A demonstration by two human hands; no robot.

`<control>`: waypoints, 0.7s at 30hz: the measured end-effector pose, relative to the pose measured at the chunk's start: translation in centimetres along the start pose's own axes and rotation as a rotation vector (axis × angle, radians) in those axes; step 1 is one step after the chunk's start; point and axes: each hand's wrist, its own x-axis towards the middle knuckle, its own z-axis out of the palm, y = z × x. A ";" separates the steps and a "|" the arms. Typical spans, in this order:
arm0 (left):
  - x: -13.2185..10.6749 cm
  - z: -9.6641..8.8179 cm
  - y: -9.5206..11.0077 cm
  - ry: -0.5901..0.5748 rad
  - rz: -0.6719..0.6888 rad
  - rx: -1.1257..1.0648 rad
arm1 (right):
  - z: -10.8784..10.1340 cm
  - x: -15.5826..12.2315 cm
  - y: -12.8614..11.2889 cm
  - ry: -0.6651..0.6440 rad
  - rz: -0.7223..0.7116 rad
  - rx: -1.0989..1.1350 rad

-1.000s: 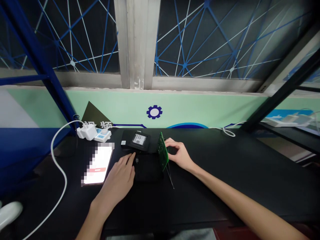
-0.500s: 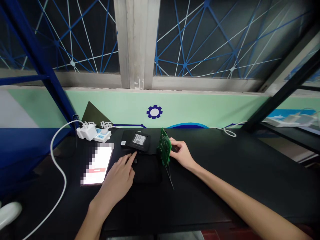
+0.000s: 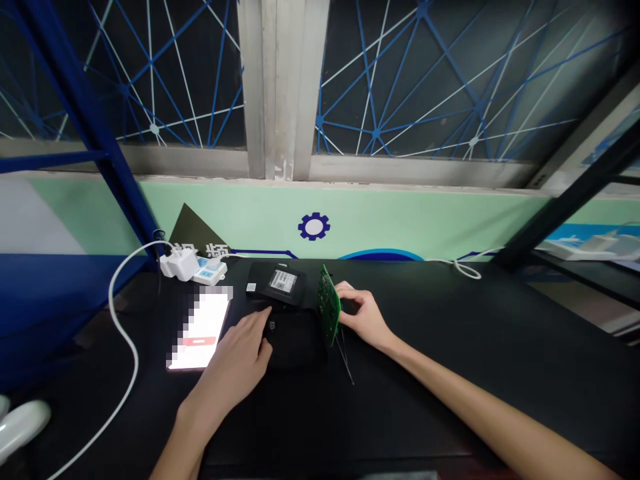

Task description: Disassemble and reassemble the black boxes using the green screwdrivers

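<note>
My right hand (image 3: 364, 313) pinches a green circuit board (image 3: 329, 305), held on edge and tilted, at its right side. Thin wires (image 3: 346, 357) hang from the lower part of the board. Just left of it a shallow black casing (image 3: 295, 343) lies on the table. My left hand (image 3: 245, 350) rests at the casing's left edge, its index finger stretched towards the upper left corner and its thumb apart. Behind the casing lies another black plastic piece (image 3: 265, 283) with white labels on it. My fingers cover part of the board's far side.
A phone with a lit screen (image 3: 203, 330) lies left of my left hand. Behind it is a white power strip (image 3: 210, 272) with a plugged-in adapter (image 3: 180, 265). A white cable (image 3: 134, 353) curves down the left side. The black table (image 3: 475, 347) extends right, below the windows.
The view has shifted slightly. The circuit board sits a little lower and closer to the casing, still in my right hand. My left hand has hardly moved.
</note>
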 end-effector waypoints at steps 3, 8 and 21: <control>0.0 -0.1 0.1 -0.012 -0.007 0.003 | 0.1 -0.1 -0.1 -0.002 -0.012 -0.022; 0.1 -0.1 0.2 -0.013 0.002 -0.002 | 0.4 -0.1 -0.7 -0.042 -0.061 -0.069; 0.3 -0.5 0.5 -0.022 0.021 -0.024 | 0.9 -0.6 -1.3 -0.166 -0.150 -0.235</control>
